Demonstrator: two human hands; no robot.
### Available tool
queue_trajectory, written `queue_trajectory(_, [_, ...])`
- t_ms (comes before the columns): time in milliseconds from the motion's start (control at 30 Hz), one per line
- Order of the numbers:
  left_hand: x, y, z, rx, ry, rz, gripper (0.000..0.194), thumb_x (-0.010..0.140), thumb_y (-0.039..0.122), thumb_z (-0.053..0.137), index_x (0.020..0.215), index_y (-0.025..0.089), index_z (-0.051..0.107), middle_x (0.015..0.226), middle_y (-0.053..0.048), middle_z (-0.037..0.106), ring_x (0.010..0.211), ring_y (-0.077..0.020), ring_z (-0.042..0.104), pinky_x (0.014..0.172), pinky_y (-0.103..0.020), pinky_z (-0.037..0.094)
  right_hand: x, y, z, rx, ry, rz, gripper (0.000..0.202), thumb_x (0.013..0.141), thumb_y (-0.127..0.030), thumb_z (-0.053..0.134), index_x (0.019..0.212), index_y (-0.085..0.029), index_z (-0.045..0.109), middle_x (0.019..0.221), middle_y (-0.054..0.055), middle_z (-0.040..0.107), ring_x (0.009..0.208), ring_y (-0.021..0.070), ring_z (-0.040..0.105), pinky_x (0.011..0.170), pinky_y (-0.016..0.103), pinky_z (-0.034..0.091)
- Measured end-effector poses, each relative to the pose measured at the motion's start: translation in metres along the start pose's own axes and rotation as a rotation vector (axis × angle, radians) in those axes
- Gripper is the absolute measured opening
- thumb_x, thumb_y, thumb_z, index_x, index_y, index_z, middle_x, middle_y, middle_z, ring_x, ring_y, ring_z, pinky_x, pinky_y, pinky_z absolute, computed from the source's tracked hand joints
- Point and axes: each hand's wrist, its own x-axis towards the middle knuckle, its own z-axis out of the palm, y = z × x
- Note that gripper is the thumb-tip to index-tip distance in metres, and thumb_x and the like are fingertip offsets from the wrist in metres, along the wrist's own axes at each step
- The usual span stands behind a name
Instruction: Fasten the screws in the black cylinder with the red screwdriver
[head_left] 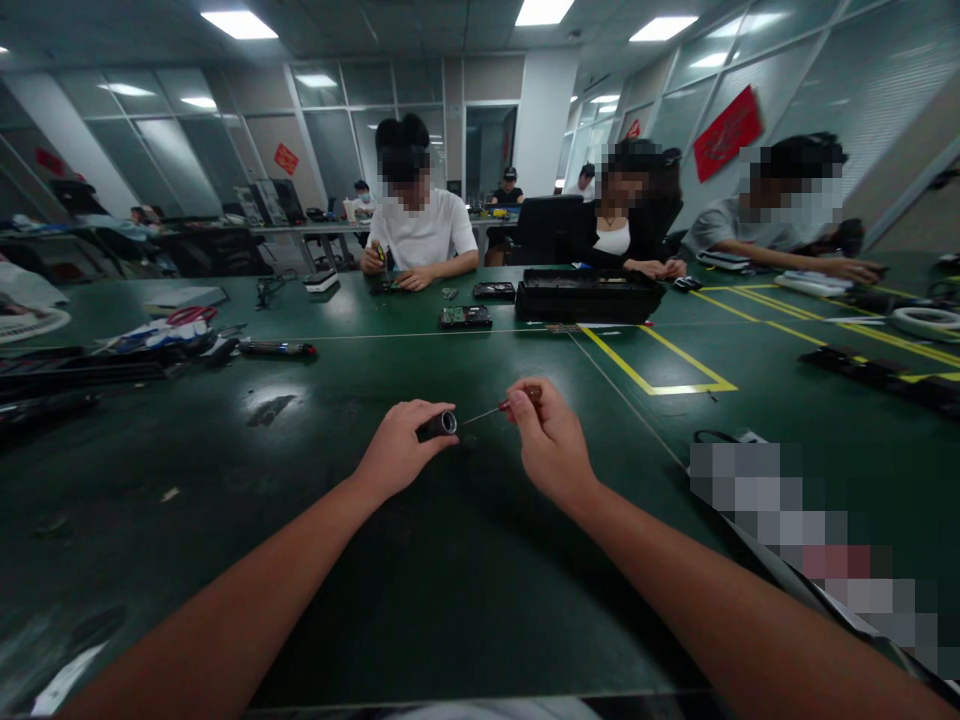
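My left hand (401, 440) grips a short dark cylinder (447, 423) between thumb and fingers, its round open end with a pale rim facing right. What kind of part it is I cannot make out. In my right hand (547, 430) is a screwdriver (486, 413), its reddish handle pinched between thumb and fingers. The thin shaft points left, and its tip is close to the cylinder's open end, seemingly just apart from it. Both hands are above the green tabletop (450, 580).
Across the table a person in white (420, 230) holds a yellow-handled tool. A black tray (589, 298) and a hard drive (465, 317) lie at mid-table. Tools and cables (172, 330) clutter the left. Yellow tape (690, 388) marks the right, near a partly blurred sheet (810, 550).
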Motion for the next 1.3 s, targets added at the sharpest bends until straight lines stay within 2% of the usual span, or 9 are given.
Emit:
queue_trajectory(167, [0.0, -0.004, 0.002, -0.243, 0.073, -0.115, 0.044, 0.096, 0.037, 0.055, 0.137, 0.024, 0.053, 0.127, -0.008, 0.062, 0.114, -0.0237, 0.058, 0.103, -0.042, 0.043, 0.003, 0.0, 0.0, -0.025, 0.089, -0.051, 0.019, 0.097, -0.035, 0.054, 0.111, -0.024, 0.061, 0.104, 0.006, 0.07, 0.095, 0.0223, 0.066, 0.086, 0.04, 0.051])
queue_trajectory(300, [0.004, -0.003, 0.003, -0.668, 0.1, -0.243, 0.033, 0.096, 0.038, 0.046, 0.123, 0.02, 0.054, 0.104, -0.007, 0.062, 0.087, -0.0175, 0.06, 0.081, -0.033, 0.05, 0.004, 0.001, 0.001, -0.089, 0.102, -0.105, 0.023, 0.096, -0.031, 0.056, 0.116, -0.024, 0.065, 0.108, 0.007, 0.07, 0.096, 0.0223, 0.066, 0.089, 0.042, 0.052])
queue_trajectory(367, [0.007, 0.001, 0.001, -0.738, 0.084, -0.296, 0.029, 0.092, 0.041, 0.052, 0.111, 0.019, 0.056, 0.094, -0.004, 0.059, 0.077, -0.0155, 0.057, 0.069, -0.028, 0.048, 0.004, 0.0, 0.0, -0.119, 0.11, -0.122, 0.024, 0.095, -0.031, 0.056, 0.116, -0.024, 0.067, 0.108, 0.008, 0.067, 0.091, 0.0212, 0.066, 0.086, 0.042, 0.054])
queue_trajectory(500, [0.016, 0.012, -0.007, -0.466, -0.038, -0.342, 0.034, 0.088, 0.051, 0.06, 0.098, 0.018, 0.06, 0.079, -0.001, 0.059, 0.069, -0.0156, 0.055, 0.061, -0.027, 0.043, 0.004, -0.001, 0.0, -0.156, 0.133, -0.134, 0.025, 0.094, -0.033, 0.06, 0.114, -0.025, 0.072, 0.12, 0.011, 0.059, 0.09, 0.0202, 0.066, 0.086, 0.043, 0.056])
queue_trajectory(633, [0.026, 0.018, -0.009, -0.189, -0.199, -0.24, 0.031, 0.093, 0.046, 0.052, 0.102, 0.019, 0.065, 0.088, -0.004, 0.066, 0.079, -0.0198, 0.061, 0.073, -0.033, 0.046, 0.004, 0.0, -0.001, -0.243, 0.133, -0.189, 0.024, 0.093, -0.036, 0.062, 0.109, -0.024, 0.075, 0.128, 0.013, 0.057, 0.119, 0.0287, 0.058, 0.101, 0.05, 0.049])
queue_trajectory(733, [0.034, 0.018, -0.001, 0.06, -0.291, -0.078, 0.028, 0.095, 0.038, 0.048, 0.103, 0.021, 0.069, 0.104, -0.007, 0.068, 0.097, -0.0238, 0.062, 0.085, -0.037, 0.045, 0.004, 0.001, -0.001, -0.294, 0.125, -0.204, 0.024, 0.093, -0.038, 0.062, 0.105, -0.023, 0.076, 0.131, 0.014, 0.058, 0.126, 0.0312, 0.054, 0.105, 0.054, 0.045])
queue_trajectory(900, [0.046, 0.014, 0.017, 0.351, -0.424, -0.043, 0.038, 0.091, 0.043, 0.057, 0.122, 0.023, 0.066, 0.109, -0.011, 0.069, 0.098, -0.0296, 0.063, 0.078, -0.038, 0.045, 0.004, 0.002, -0.001, -0.292, 0.092, -0.178, 0.023, 0.093, -0.036, 0.061, 0.104, -0.022, 0.076, 0.13, 0.015, 0.059, 0.128, 0.0307, 0.053, 0.104, 0.053, 0.046])
queue_trajectory(1100, [0.046, 0.01, 0.016, 0.295, -0.447, -0.01, 0.024, 0.09, 0.04, 0.058, 0.1, 0.021, 0.068, 0.098, -0.008, 0.069, 0.089, -0.0276, 0.064, 0.072, -0.036, 0.043, 0.005, 0.002, -0.001, -0.283, 0.096, -0.172, 0.02, 0.093, -0.033, 0.06, 0.102, -0.022, 0.075, 0.125, 0.014, 0.061, 0.125, 0.0298, 0.054, 0.104, 0.052, 0.047])
queue_trajectory(1300, [0.043, -0.01, -0.011, -0.125, -0.244, -0.233, 0.025, 0.083, 0.04, 0.062, 0.097, 0.019, 0.065, 0.092, -0.006, 0.067, 0.074, -0.0183, 0.061, 0.065, -0.03, 0.045, 0.005, 0.002, -0.002, -0.261, 0.07, -0.154, 0.02, 0.095, -0.032, 0.056, 0.101, -0.022, 0.072, 0.124, 0.013, 0.061, 0.124, 0.0281, 0.055, 0.104, 0.05, 0.046])
